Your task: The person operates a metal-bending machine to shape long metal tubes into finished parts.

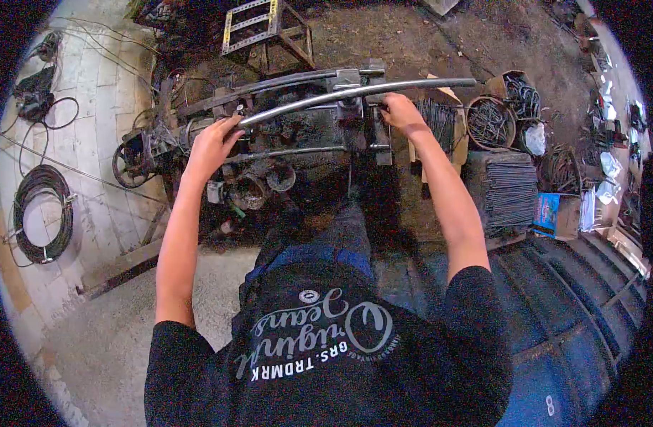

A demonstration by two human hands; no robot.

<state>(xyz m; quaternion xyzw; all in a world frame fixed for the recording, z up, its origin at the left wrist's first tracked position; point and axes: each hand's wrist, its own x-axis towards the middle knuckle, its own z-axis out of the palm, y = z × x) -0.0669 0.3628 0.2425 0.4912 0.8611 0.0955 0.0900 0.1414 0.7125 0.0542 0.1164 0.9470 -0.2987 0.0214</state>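
Note:
A long shiny metal rod (291, 106) lies across a greasy metal machine (351, 114), passing over its dark block near the middle. My left hand (214, 146) is at the rod's left end, with fingers closed round it. My right hand (403, 114) is at the machine's right side, just below the rod; its fingers are bent together near a short bar, and what they grip, if anything, is hidden. Another thin rod (291, 152) runs lower across the machine.
A wheel (131, 160) sits at the machine's left. Stacked dark rods (510, 188), a round container of small metal parts (490, 121) and a blue box (546, 212) stand right. A metal stand (252, 28) is beyond; a cable coil (43, 213) hangs left.

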